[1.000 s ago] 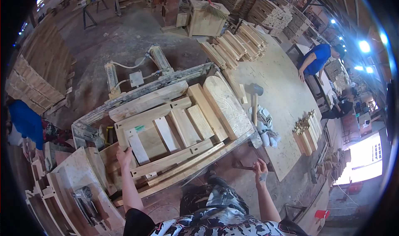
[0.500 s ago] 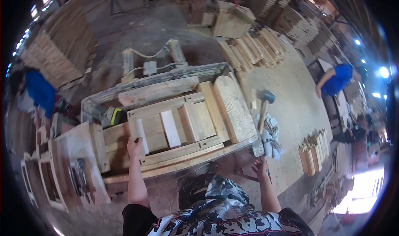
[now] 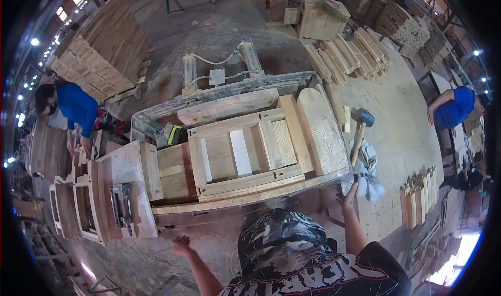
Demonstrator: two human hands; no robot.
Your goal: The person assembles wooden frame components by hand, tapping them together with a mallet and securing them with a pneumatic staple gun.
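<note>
A wooden frame with slats [image 3: 248,177] lies flat inside a clamping press [image 3: 229,91], between wooden boards. My left hand [image 3: 182,245] is off the frame, in the air in front of the press, with its fingers loosely apart and nothing in them. At the press's front right corner, my right hand [image 3: 350,197] is closed by a small dark part, which I cannot make out. Just beyond that hand are a crumpled cloth [image 3: 369,184] and a mallet [image 3: 360,134] with a dark head. A rounded board [image 3: 322,134] fills the press's right end.
A nail gun [image 3: 122,204] rests on a board at the left, near more assembled frames [image 3: 86,207]. A yellow and black tool [image 3: 175,135] sits in the press. Wood strips [image 3: 420,197] stand on the right table. Co-workers in blue [image 3: 75,105] are on both sides.
My left hand has let go of the frame's left end and drawn back towards me. My right hand has moved up against the press corner and closed. The view has shifted.
</note>
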